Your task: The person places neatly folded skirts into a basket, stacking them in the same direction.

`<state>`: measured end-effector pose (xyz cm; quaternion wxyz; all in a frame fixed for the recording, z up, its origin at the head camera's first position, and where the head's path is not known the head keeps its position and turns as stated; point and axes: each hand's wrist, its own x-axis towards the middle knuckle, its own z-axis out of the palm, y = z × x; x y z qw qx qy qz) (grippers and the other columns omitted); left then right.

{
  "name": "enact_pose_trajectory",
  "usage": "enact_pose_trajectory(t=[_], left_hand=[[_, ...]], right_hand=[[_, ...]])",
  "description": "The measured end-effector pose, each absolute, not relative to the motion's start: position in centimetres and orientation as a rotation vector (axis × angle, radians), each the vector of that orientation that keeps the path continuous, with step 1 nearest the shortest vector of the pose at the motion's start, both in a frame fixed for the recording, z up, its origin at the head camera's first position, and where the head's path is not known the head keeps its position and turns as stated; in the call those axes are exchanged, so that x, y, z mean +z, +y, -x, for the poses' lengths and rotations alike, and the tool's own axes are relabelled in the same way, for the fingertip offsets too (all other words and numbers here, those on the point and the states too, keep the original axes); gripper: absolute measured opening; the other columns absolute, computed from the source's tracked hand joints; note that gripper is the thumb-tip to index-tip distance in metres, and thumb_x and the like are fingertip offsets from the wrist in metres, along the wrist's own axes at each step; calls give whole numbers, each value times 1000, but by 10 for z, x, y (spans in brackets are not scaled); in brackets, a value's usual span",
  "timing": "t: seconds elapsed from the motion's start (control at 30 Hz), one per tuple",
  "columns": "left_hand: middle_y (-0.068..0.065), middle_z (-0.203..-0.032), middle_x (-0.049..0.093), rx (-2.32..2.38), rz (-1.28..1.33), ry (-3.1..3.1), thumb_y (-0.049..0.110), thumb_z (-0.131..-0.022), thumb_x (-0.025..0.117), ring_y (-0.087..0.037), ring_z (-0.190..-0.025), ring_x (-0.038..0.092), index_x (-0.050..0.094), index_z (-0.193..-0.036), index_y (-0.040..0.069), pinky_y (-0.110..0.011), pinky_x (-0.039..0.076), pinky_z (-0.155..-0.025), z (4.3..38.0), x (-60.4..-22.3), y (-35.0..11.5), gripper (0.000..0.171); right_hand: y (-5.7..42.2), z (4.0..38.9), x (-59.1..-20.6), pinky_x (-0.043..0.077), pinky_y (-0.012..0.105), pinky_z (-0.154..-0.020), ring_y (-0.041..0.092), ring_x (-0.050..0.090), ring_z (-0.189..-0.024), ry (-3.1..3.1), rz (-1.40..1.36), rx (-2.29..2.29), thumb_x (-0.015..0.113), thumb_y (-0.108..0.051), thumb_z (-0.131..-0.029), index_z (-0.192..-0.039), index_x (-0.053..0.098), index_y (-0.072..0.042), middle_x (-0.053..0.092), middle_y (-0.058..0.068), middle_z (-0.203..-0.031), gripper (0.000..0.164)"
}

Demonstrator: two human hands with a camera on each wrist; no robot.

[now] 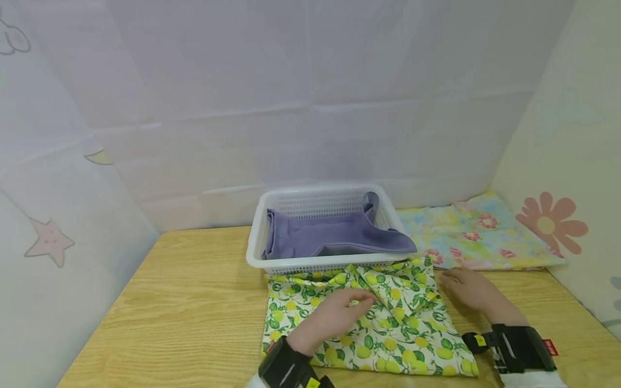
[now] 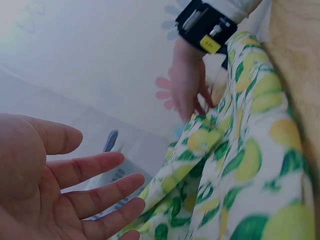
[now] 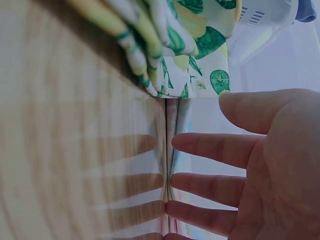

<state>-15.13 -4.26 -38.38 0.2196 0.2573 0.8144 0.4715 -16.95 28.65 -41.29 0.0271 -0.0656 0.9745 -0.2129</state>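
Note:
A lemon-print cloth (image 1: 368, 345) in white, yellow and green lies on the table in front of the basket, rumpled along its far right part. My left hand (image 1: 339, 312) is over the middle of it, and the left wrist view shows that hand's fingers (image 2: 107, 195) spread and loosely straight, holding nothing. At the cloth's right edge, near its far corner, is my right hand (image 1: 468, 291). Its fingers (image 3: 210, 187) are extended and apart in the right wrist view, with the thumb tip right at the cloth's edge (image 3: 210, 82).
Behind the lemon cloth stands a white perforated basket (image 1: 254, 242) with a folded purple cloth (image 1: 335, 231) inside. A pastel floral cloth (image 1: 466, 237) lies flat at the back right. The wooden table (image 1: 184, 302) extends to the left, with draped sheets (image 1: 271, 134) behind.

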Motion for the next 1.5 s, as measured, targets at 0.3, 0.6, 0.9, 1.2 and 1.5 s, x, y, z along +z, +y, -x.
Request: enact_pose_trajectory(t=[0.3, 0.6, 0.9, 1.2, 1.5], left_hand=[[-13, -109, 64, 1351, -617, 2450, 33, -101, 44, -17, -74, 54, 61, -123, 7, -32, 44, -67, 170, -392, -103, 38], [-22, -122, 57, 1116, -531, 2575, 27, -99, 49, -38, -108, 56, 57, -125, -1, -51, 46, -89, 172, -404, -141, 40], [-38, -137, 34, 940, -247, 2765, 27, -88, 67, -55, -129, 28, 58, -125, -1, -65, 35, -96, 175, -411, -147, 48], [-31, -123, 52, 947, -200, 2849, 16, -85, 67, -41, -108, 52, 60, -119, -5, -49, 48, -84, 179, -410, -159, 41], [-26, -121, 59, 949, -99, 2770, 29, -91, 60, -36, -105, 59, 51, -125, -10, -49, 49, -87, 181, -391, -183, 53]], right_hand=[[286, 169, -411, 44, 61, -84, 59, 42, -115, 2901, 248, -728, 54, -41, -95, -135, 43, 11, 42, 40, -132, 66], [281, 171, -410, 45, 59, -87, 58, 40, -120, 2768, 376, -884, 64, -41, -88, -142, 30, 9, 36, 40, -137, 81], [269, 174, -417, 51, 50, -77, 52, 50, -109, 2804, 706, -904, 84, -26, -68, -148, 15, 6, 30, 41, -140, 111], [256, 172, -413, 34, 28, -53, 15, 44, -58, 2813, 441, -918, 57, -2, -87, -149, 13, 5, 47, 37, -123, 76], [259, 176, -415, 47, 38, -64, 35, 59, -83, 2690, 174, -1155, 47, -34, -100, -149, 0, 6, 44, 40, -126, 79]])
